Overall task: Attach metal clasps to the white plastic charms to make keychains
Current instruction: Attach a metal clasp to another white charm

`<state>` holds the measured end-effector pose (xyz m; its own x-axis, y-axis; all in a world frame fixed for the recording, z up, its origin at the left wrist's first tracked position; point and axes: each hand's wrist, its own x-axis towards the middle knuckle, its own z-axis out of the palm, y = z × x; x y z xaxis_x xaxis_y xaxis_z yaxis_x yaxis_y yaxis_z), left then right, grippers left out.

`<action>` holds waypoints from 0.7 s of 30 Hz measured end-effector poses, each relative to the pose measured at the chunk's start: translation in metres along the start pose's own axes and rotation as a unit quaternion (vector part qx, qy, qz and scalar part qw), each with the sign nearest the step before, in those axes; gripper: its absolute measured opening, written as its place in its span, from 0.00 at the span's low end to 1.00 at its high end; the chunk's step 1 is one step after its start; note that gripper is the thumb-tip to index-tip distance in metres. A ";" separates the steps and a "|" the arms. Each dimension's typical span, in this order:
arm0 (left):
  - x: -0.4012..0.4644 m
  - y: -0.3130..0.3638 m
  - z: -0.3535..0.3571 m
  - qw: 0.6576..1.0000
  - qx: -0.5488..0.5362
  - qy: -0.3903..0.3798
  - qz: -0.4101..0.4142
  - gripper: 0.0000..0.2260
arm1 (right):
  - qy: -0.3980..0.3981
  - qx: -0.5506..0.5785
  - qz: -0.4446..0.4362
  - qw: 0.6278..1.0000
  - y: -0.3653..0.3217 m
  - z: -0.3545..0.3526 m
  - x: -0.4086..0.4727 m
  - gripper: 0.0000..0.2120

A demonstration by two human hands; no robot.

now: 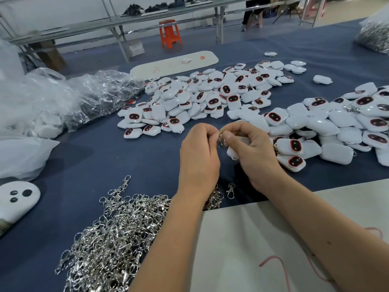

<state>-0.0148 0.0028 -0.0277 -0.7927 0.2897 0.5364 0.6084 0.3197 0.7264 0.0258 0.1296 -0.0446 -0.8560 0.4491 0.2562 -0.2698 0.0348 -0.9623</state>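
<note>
**Q:** What lay nearest you?

**A:** A white board (252, 239) under my forearms, and left of it a heap of silver swivel clasps (117, 234) on the blue cloth table (105, 157).

**Q:** And your hands?

**A:** Above the cloth, touching. My left hand (199, 157) pinched a metal clasp (221, 137) at the fingertips. My right hand (252, 148) curled around a white charm (232, 153), thumb pressed to the clasp too.

**Q:** How would that step go well?

**A:** I judged it best to brace the charm steady, keep its small loop facing the clasp, and feed the ring fully through before letting go. Whether it was already through, I couldn't tell.

**Q:** Beyond them?

**A:** Loose charms (206, 98) piled centre, another pile (336, 127) to the right, some with clasps already on. Further left, clear plastic bags (84, 95); far back, an orange stool (170, 33).
</note>
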 end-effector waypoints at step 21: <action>-0.003 -0.013 -0.007 0.983 0.086 -0.162 0.017 0.06 | 0.094 0.040 0.020 0.995 0.005 -0.005 0.006 0.16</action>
<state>-0.0207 -0.0087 -0.0353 -0.7344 0.5657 0.3751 0.6546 0.4443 0.6116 0.0220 0.1366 -0.0481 -0.7713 0.6081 0.1881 -0.2767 -0.0542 -0.9594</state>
